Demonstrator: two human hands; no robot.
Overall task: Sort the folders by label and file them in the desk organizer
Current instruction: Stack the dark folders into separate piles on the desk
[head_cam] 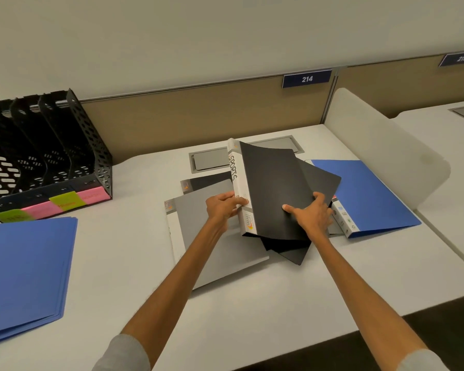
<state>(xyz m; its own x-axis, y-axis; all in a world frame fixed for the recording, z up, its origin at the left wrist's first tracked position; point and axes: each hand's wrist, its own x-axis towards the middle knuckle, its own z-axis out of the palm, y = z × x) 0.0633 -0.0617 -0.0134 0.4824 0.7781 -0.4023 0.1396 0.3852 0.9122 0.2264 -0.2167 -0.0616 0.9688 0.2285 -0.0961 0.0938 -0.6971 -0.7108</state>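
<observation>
A person holds a black folder (pixel 273 188) raised and tilted over a loose pile in the middle of the table (pixel 252 317). Its white spine (pixel 237 172) reads "SPORTS". The left grip (pixel 225 206) curls round the lower part of that spine, thumb across it. The right grip (pixel 311 212) clamps the cover's right edge, thumb flat on top and fingers hooked behind.

Under the folder lie a second black folder (pixel 322 175) and two grey folders (pixel 212 250), overlapping. A blue binder (pixel 370 194) lies just to the right, touching the pile.

The black perforated organizer (pixel 46 145) stands at the far left against the partition, with pink and green sticky notes (pixel 65 203) along its front. A stack of blue folders (pixel 24 271) lies in front of it.
</observation>
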